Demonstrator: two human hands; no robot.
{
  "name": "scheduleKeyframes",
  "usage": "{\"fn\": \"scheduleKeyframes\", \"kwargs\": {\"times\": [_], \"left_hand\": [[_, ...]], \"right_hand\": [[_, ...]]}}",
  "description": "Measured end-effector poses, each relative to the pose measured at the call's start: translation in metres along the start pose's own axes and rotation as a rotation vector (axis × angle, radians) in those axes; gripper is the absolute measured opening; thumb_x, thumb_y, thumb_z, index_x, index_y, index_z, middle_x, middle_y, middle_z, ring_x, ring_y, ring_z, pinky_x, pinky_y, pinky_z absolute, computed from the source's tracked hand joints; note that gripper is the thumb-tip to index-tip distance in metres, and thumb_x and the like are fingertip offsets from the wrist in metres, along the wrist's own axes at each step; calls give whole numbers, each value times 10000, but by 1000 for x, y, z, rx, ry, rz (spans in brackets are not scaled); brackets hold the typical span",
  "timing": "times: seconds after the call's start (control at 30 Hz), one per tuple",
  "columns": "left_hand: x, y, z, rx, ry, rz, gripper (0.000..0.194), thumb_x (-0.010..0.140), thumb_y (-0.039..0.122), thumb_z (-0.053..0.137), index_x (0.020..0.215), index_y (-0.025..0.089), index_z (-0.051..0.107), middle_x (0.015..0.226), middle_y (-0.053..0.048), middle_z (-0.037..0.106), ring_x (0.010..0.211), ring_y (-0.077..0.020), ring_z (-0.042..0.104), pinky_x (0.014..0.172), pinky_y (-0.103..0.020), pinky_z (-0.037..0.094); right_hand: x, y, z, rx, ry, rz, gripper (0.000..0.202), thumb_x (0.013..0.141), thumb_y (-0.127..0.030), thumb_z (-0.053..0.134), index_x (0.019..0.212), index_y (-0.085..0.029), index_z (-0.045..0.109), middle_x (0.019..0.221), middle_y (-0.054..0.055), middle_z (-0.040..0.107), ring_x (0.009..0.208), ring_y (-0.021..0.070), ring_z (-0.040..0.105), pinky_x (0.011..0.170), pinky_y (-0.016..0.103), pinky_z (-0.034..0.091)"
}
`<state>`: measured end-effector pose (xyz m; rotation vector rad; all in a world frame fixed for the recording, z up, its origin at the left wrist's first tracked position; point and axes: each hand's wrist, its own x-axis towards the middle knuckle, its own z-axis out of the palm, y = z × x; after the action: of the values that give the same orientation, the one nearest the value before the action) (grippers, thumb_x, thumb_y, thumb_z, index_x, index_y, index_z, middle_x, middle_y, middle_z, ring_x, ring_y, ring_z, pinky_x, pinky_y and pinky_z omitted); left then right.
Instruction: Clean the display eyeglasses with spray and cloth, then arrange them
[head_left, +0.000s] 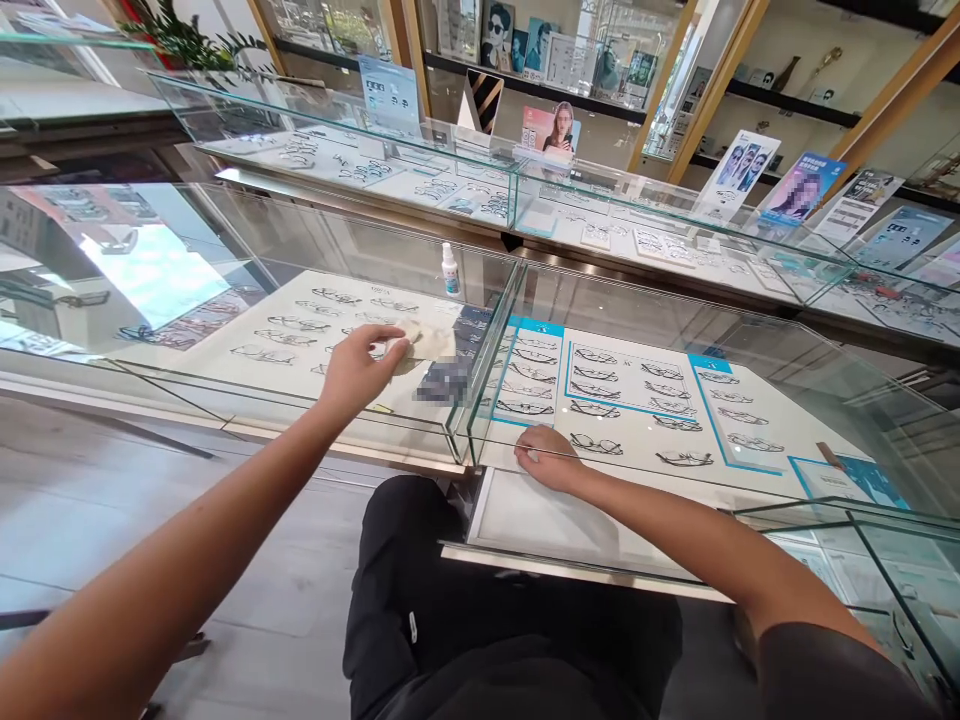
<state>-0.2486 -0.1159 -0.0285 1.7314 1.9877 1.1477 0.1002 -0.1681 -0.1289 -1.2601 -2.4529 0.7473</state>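
Note:
My left hand point(364, 365) is over the left glass counter, thumb and fingers pinching the edge of a beige cloth point(439, 338). A small white spray bottle point(450, 270) stands upright behind the cloth. Just in front of the cloth lies a dark item point(442, 382), blurred out in the picture. My right hand point(549, 458) is curled low at the front of the right glass case, above a white pulled-out drawer point(544, 520). Its fingertips are bent inward, and I cannot make out whether anything is in them.
Rows of eyeglasses point(596, 442) lie inside the glass case point(517, 290), whose two sections meet at an upright glass joint. A second glass counter point(450, 190) with more frames runs behind. Advertising cards point(388, 95) and a potted plant point(191, 40) stand farther back.

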Motion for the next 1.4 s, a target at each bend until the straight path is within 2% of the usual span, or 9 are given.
{"fn": "scheduleKeyframes", "kwargs": {"times": [0.1,0.23,0.33,0.53,0.6,0.7,1.1,1.27,1.4], "left_hand": [[-6,-14,-8,28,13,-70,417,891,562,641,1159,250,712,1304,-93,766,1239,-324,696,1038,-453,554],[-3,-16,-6,-10,32,-123,586,846,592,697,1303,235,609,1368,-129,719,1295,-329,673,1061,-464,540],[3,-18,-4,-47,10,-157,615,850,608,694,1323,233,577,1406,-138,696,1334,-327,650,1097,-475,519],[9,-22,-5,-25,-19,-167,585,880,614,676,1315,235,576,1416,-134,692,1357,-333,628,1121,-481,493],[9,-21,-5,-13,-21,-171,567,895,614,662,1306,232,579,1416,-138,689,1353,-334,625,1119,-476,490],[10,-20,-4,8,-28,-157,521,936,585,632,1298,213,586,1410,-141,680,1347,-324,621,1125,-474,484],[11,-10,-2,95,-40,-87,427,975,548,547,1200,193,622,1329,-153,676,1303,-342,598,1151,-535,453],[11,-10,-1,115,-30,-66,417,956,604,529,1113,235,643,1305,-164,676,1335,-380,581,1168,-561,438],[11,-13,1,121,-20,-67,417,947,616,536,1095,244,653,1298,-158,673,1348,-376,573,1193,-544,424]], "right_hand": [[26,18,7,-86,75,-10,113,974,-190,593,934,-202,698,1056,99,742,1080,277,592,1023,430,428],[54,40,13,-146,181,-3,163,982,-228,578,1097,-176,682,1233,151,704,1230,317,521,1112,467,370],[68,56,20,-161,244,34,242,946,-197,591,1183,-161,631,1279,161,685,1274,325,504,1138,472,363],[86,78,25,-172,261,61,158,895,-179,618,1048,-212,597,1391,160,665,1411,355,431,1214,520,299],[90,80,23,-174,245,60,122,892,-173,619,996,-228,589,1319,139,698,1376,343,459,1215,521,297],[94,81,20,-181,220,70,121,885,-165,617,975,-240,585,1165,107,726,1264,318,513,1198,507,317],[100,80,21,-234,165,126,128,928,-114,566,898,-228,616,1024,103,711,1103,295,524,1166,483,348],[91,59,13,-219,167,143,154,931,-99,543,872,-229,600,976,101,696,1061,292,524,1151,476,343],[54,29,6,-158,115,136,130,897,-105,587,856,-229,591,977,91,708,1034,283,563,1054,438,396]]}}
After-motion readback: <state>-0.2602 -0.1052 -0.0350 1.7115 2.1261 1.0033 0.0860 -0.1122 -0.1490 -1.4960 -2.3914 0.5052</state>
